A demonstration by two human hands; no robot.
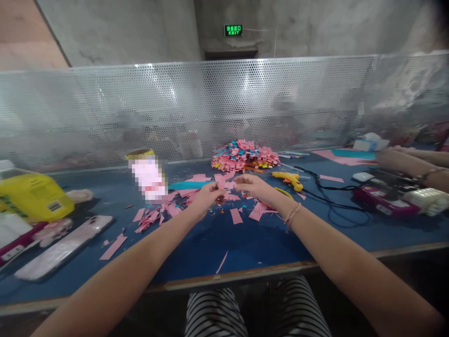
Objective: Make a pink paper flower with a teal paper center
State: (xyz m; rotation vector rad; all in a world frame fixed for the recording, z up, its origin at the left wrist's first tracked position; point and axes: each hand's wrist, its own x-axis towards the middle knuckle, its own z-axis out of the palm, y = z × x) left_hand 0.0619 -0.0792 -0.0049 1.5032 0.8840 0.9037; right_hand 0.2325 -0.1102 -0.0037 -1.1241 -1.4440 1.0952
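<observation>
Strip of pink paper (222, 181) appears pinched in the grip of the left hand (207, 196); whether the right hand (257, 188) grasps it too, I cannot tell. A dragging wrist could scatter the loose pink paper scraps (236, 216) across the blue tabletop (196, 255). Outward, a blue-and-white cardboard box (365, 144) holds white tissue (372, 136); the yellow-labelled plastic jug's (35, 194) contents are hidden.

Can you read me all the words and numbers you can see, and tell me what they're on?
"安全出口" on the glowing green sign up on the wall.
"EXIT" on the same sign, underneath.
Too blurry to read: the big dark letters on the yellow bottle.
Too small to read: the barcode label on that bottle.
Blurred out: the lit pink-and-white screen.
</observation>
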